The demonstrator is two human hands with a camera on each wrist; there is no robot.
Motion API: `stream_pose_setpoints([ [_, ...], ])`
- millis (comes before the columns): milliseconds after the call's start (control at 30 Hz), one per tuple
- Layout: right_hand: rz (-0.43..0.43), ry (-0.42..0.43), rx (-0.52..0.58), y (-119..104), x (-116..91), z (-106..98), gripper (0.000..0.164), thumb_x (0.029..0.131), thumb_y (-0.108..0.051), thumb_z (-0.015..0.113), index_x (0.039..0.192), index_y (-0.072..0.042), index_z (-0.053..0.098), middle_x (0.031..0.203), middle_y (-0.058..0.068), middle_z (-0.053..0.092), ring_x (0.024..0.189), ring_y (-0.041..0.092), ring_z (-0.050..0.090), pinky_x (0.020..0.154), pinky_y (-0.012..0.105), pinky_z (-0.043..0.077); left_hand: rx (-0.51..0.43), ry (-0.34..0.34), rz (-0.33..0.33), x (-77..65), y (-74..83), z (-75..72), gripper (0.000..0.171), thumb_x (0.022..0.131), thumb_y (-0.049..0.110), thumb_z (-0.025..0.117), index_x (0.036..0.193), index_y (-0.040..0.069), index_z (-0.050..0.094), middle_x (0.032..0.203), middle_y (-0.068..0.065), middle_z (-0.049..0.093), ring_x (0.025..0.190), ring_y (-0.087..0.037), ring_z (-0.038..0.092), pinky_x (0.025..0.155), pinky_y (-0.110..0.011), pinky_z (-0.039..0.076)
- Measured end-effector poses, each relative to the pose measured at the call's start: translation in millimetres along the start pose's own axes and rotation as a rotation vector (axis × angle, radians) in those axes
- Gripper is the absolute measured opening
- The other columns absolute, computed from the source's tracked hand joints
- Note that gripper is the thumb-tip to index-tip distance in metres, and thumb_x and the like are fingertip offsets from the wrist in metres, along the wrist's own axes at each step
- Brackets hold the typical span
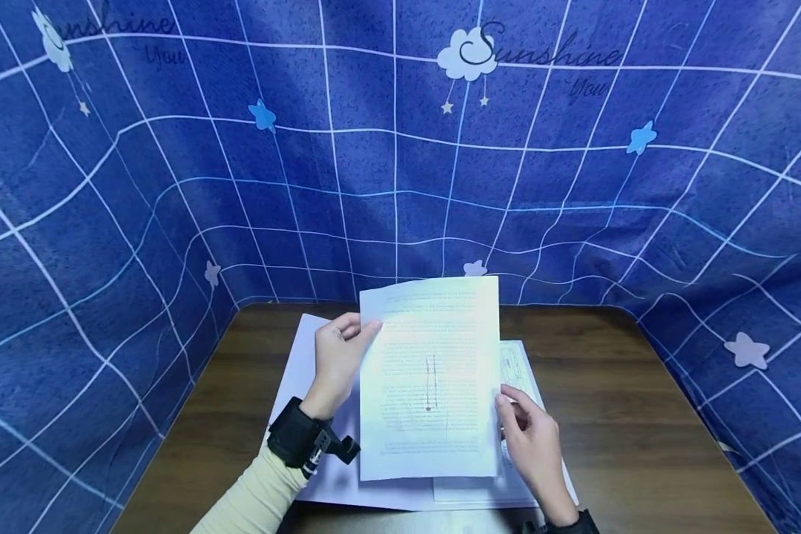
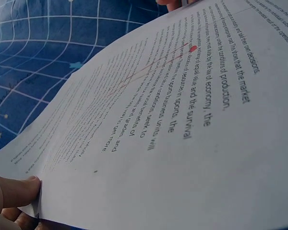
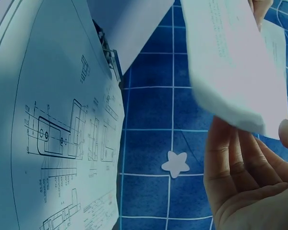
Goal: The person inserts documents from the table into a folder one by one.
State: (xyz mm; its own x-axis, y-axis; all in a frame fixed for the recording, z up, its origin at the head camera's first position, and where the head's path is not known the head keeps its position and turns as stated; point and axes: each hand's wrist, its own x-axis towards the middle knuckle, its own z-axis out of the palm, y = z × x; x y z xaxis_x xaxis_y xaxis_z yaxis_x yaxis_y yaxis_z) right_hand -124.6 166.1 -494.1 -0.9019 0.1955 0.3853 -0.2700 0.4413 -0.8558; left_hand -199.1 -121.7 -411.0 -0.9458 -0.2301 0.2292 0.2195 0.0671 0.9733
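Note:
A printed sheet of paper [image 1: 407, 445] is held up over an open white folder [image 1: 327, 486]. Its text shows a red dot and thin lines, seen closely in the left wrist view. My left hand [image 1: 339, 360] pinches the sheet's upper left edge, thumb [image 2: 21, 191] on the printed side. At the right edge, lower down, my right hand [image 1: 530, 441] pinches it between thumb and fingers. Under the held sheet, a drawing sheet [image 3: 29, 191] with technical outlines and dimensions lies in the folder, partly covered in the head view.
A metal clip [image 3: 114, 64] sits at the folder's inner side. Folder and papers lie on a brown wooden table [image 1: 614, 415]. A blue gridded curtain [image 1: 400, 163] with stars and clouds stands behind and on both sides. Black wrist cameras [image 1: 300, 437] are strapped to the arms.

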Motion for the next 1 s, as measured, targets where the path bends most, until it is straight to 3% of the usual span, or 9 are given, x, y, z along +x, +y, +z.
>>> stream_pose_setpoints([
  [167, -0.009, 0.026, -0.008, 3, -2, 3, 0.018, 0.097, -0.014, 0.073, 0.109, -0.002, 0.076, 0.066, -0.004, 0.069, 0.048, 0.005, 0.051, 0.044, 0.019, 0.04, -0.033, -0.009, -0.035, -2.9, -8.9, 2.4, 0.018, 0.092, 0.018, 0.08, 0.099, 0.002, 0.076, 0.093, -0.013, 0.078, 0.076, -0.026, 0.073, 0.065, -0.028, 0.057],
  [367, -0.02, 0.052, -0.027, 5, -3, 6, 0.012, 0.092, -0.011, 0.078, 0.1, -0.002, 0.078, 0.068, -0.003, 0.072, 0.051, 0.004, 0.053, 0.048, 0.017, 0.041, -0.025, 0.001, -0.063, -5.8, -14.0, 5.0, 0.02, 0.091, 0.019, 0.08, 0.101, 0.002, 0.076, 0.094, -0.013, 0.078, 0.074, -0.024, 0.073, 0.061, -0.027, 0.056],
  [1000, 0.045, 0.046, -0.055, 5, -2, 7, 0.009, 0.092, -0.012, 0.078, 0.095, -0.004, 0.079, 0.07, 0.0, 0.073, 0.055, 0.005, 0.055, 0.05, 0.017, 0.04, 0.036, 0.014, -0.084, -8.8, -23.2, 7.5, 0.013, 0.093, 0.018, 0.078, 0.098, 0.007, 0.076, 0.089, -0.008, 0.078, 0.072, -0.024, 0.071, 0.059, -0.026, 0.054],
])
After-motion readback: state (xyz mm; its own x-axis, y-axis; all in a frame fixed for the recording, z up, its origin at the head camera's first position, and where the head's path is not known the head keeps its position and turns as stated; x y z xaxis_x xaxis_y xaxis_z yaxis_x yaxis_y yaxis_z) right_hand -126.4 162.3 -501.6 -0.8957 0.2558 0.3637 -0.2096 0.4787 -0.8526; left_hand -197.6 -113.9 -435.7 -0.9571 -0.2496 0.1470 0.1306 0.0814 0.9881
